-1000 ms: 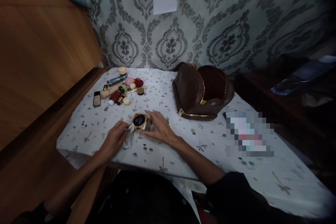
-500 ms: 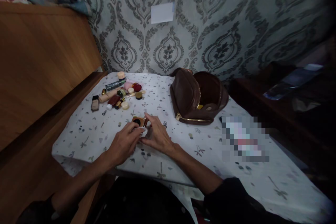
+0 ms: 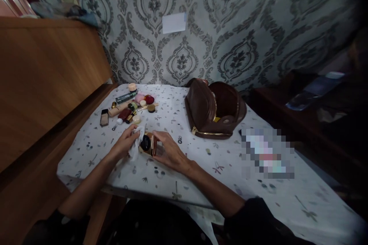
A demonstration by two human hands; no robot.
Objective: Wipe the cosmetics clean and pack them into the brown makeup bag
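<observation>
My right hand [image 3: 170, 151] grips a gold-brown makeup compact [image 3: 150, 144] with a round black patch on it, thumb and fingers along its right edge. Pinched in my left hand [image 3: 125, 143] is a crumpled white wipe [image 3: 136, 146], hanging down at the compact's left side. Both hands are just above the table's near part. Beyond them lies a group of cosmetics, with a cream-coloured round jar [image 3: 136, 119] closest to my left hand.
The cosmetics include a foundation bottle [image 3: 104, 117], a clear tube [image 3: 125, 97] and a dark red tube [image 3: 124, 115]. An unzipped brown bag [image 3: 201, 111] stands right of centre on the patterned tablecloth [image 3: 178, 183]. A blurred-out object [image 3: 267, 155] lies further right; a wooden cabinet [image 3: 51, 72] rises at left.
My left hand has moved left with the wipe, away from the compact's face. The compact is now more exposed in my right hand, which stays in nearly the same place.
</observation>
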